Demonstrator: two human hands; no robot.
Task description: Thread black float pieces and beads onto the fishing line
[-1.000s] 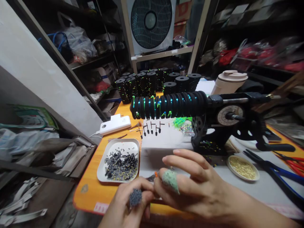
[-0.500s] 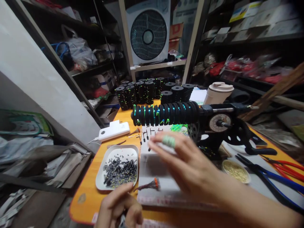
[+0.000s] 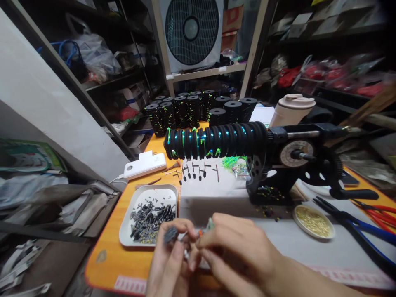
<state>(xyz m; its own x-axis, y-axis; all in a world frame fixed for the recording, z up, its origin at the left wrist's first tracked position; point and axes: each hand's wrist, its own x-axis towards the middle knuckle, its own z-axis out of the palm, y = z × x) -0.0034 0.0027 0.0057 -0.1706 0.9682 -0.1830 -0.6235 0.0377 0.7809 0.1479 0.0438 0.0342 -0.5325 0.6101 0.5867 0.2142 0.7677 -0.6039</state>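
My left hand [image 3: 170, 260] is at the table's front edge, fingers curled round a small dark grey clump [image 3: 170, 234] whose kind I cannot make out. My right hand [image 3: 241, 247], with green tape on one finger, meets it; its thumb and fingertips are pinched together against the left fingertips. What they pinch is hidden. A speck of orange [image 3: 200, 233] shows between the hands; whether it is held or lies behind them I cannot tell. Beside my left hand, a white tray [image 3: 125, 231] holds small dark pieces. Several small black T-shaped parts [image 3: 194, 170] lie on the white paper.
A black hand-cranked winder [image 3: 278, 165] carries a ridged black spool stack [image 3: 216, 140] over the paper. Black spools [image 3: 181, 111] stand behind. At right are a dish of gold bits [image 3: 314, 222], blue-handled pliers [image 3: 355, 231] and a cup [image 3: 292, 109]. A white power bank [image 3: 144, 166] lies left.
My right hand has come back from the row of T-shaped parts to meet my left hand, which has risen into view. Another T-shaped part shows at the row's right end. The view has tilted down.
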